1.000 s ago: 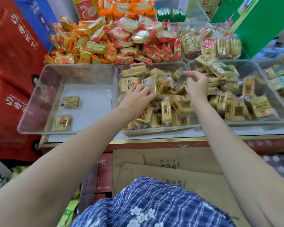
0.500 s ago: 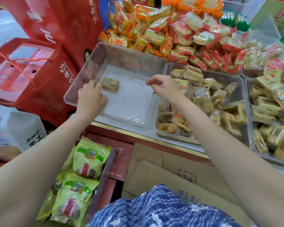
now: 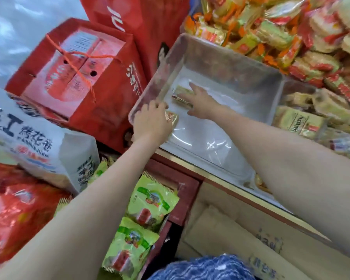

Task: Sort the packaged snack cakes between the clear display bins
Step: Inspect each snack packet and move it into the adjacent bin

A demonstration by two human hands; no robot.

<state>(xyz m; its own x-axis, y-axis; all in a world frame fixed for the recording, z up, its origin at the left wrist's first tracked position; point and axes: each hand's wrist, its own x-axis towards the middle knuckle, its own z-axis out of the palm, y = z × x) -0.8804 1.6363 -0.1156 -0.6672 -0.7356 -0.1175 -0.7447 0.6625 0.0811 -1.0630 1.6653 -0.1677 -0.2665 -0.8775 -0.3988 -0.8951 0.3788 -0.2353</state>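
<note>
Clear bin [image 3: 226, 63] holds perhaps three snack cakes [image 3: 181, 100].

The left hand [image 3: 152, 120] is gripping a snack cake [image 3: 171, 117]; the right hand [image 3: 200, 100] is pressing flat on cakes [image 3: 181, 91] inside the clear bin [image 3: 226, 57].
</note>
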